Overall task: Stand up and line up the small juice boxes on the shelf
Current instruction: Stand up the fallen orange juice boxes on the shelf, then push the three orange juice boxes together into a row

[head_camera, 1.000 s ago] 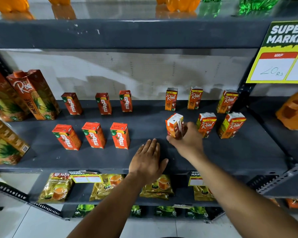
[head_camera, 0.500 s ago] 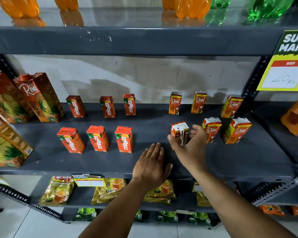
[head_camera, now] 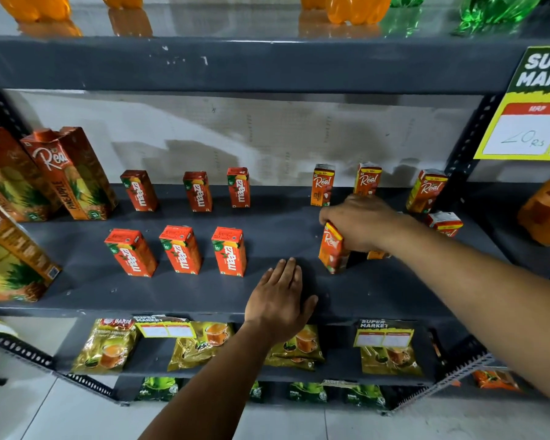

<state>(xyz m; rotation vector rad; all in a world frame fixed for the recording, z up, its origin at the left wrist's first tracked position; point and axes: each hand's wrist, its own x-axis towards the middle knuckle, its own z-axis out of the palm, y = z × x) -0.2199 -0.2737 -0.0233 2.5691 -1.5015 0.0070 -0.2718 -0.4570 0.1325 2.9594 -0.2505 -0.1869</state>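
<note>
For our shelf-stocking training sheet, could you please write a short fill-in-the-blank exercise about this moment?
1. The right hand grips a small carton printed with the brand name ____.
2. The left hand lies ____ on the grey shelf, holding nothing.
3. The front row of small Maaza boxes counts ____ boxes, all upright.
4. The price sign at upper right shows a handwritten ____ Rs.

Missing words: Real; flat; three; 20
</note>
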